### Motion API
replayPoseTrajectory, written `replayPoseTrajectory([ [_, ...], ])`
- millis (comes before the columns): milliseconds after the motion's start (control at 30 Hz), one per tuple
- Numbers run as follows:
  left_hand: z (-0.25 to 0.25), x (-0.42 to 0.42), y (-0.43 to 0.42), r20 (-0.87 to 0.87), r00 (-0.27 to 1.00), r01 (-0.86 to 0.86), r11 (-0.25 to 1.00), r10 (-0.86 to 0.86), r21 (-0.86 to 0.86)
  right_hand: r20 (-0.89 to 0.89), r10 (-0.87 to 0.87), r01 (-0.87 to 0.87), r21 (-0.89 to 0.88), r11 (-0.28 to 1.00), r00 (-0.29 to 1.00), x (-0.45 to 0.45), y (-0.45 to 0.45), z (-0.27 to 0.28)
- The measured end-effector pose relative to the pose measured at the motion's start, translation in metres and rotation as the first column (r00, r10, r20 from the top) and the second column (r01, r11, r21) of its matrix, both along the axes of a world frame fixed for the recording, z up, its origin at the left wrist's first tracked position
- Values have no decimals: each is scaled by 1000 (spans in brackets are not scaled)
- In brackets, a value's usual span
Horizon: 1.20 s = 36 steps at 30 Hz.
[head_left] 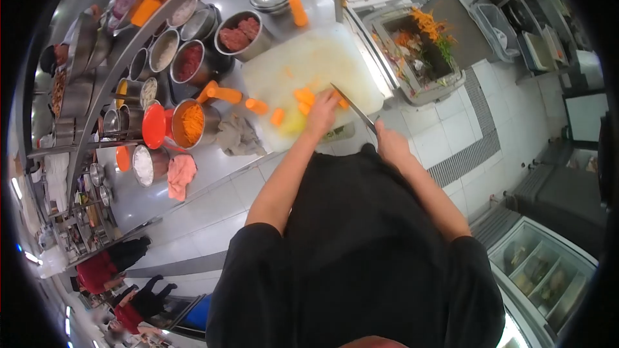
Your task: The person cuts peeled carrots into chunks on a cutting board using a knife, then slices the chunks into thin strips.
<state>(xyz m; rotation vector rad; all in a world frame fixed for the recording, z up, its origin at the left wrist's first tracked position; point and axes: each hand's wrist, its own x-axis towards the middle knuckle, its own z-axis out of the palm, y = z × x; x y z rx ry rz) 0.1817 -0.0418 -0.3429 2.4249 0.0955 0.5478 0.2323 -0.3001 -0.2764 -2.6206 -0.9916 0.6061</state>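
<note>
On the white cutting board [354, 45], my left hand [322, 113] presses with bent fingers on orange carrot pieces [304, 95]. My right hand [392, 143] is closed round the handle of a knife [353, 107], whose blade slants across the board's near right edge, beside my left fingertips. More cut carrot [277, 116] lies to the left of my left hand, and a thicker piece [256, 106] rests near the board's left side. Peeled carrots [224, 94] lie just off the board. Another carrot [298, 11] stands beyond its far edge.
Metal pots of red meat [238, 35] and shredded carrot [191, 124] stand left of the board, with a grey cloth [237, 135] nearby. A bin of peelings [416, 45] is at the right. A metal shelf rail [106, 90] curves along the left. Other people [97, 274] are at lower left.
</note>
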Motion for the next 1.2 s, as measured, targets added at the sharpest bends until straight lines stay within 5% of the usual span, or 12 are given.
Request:
replayPoseTrajectory([
  [67, 2, 1, 1, 113, 993, 29, 997, -36, 65, -29, -7, 6, -36, 999, 1000, 0, 3, 8],
  [533, 6, 4, 6, 39, 994, 100, 987, -106, 124, -6, 42, -42, -128, 991, 999, 6, 11, 7],
  [733, 4, 6, 8, 21, 994, 105, 987, -108, 118, -11, 26, -26, -33, 999, 1000, 5, 10, -12],
  [1000, 6, 9, 9, -36, 991, 130, 975, -125, 182, -56, 45, -54, -168, 984, 997, 5, 13, 60],
  [1100, 8, 3, 6, -31, 991, 130, 982, -126, 139, -35, 61, -62, -9, 998, 997, 3, 9, 9],
  [1200, 6, 7, 7, 10, 994, 106, 988, -108, 113, -51, 55, -57, -36, 998, 997, 12, 26, 5],
])
